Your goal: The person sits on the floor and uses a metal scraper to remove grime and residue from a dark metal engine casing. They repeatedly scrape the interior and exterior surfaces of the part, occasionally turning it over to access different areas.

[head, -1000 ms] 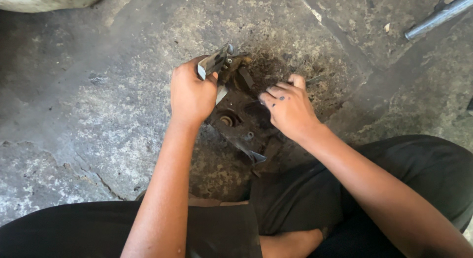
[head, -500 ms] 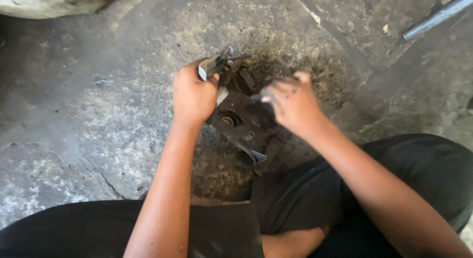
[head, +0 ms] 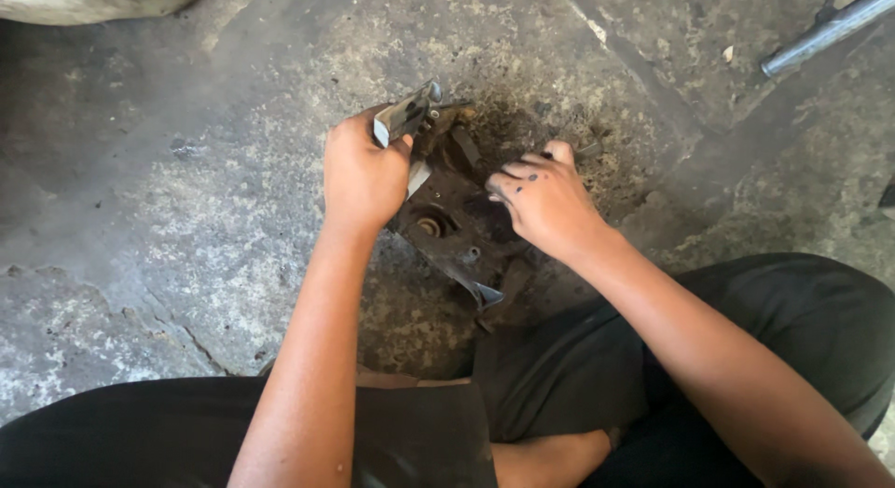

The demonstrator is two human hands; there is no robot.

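A dark, greasy metal part point(head: 454, 229) with holes and a bent tab lies on the stained concrete floor point(head: 168, 199) in front of my crossed legs. My left hand point(head: 362, 176) is closed around a short grey metal tool point(head: 406, 115) that sticks up past my knuckles, held against the part's upper left edge. My right hand point(head: 543, 199) rests on the part's right side with fingers curled over a small dark piece; what the fingers pinch is hidden.
A shiny metal pipe point(head: 825, 29) lies at the top right. A pale rounded object point(head: 93, 1) shows at the top left edge. An oily dark patch point(head: 531, 124) surrounds the part. My black trousers point(head: 727, 339) fill the bottom.
My right hand has shifted slightly up and then back down on the part's right side. My left hand and the tool have stayed in nearly the same place.
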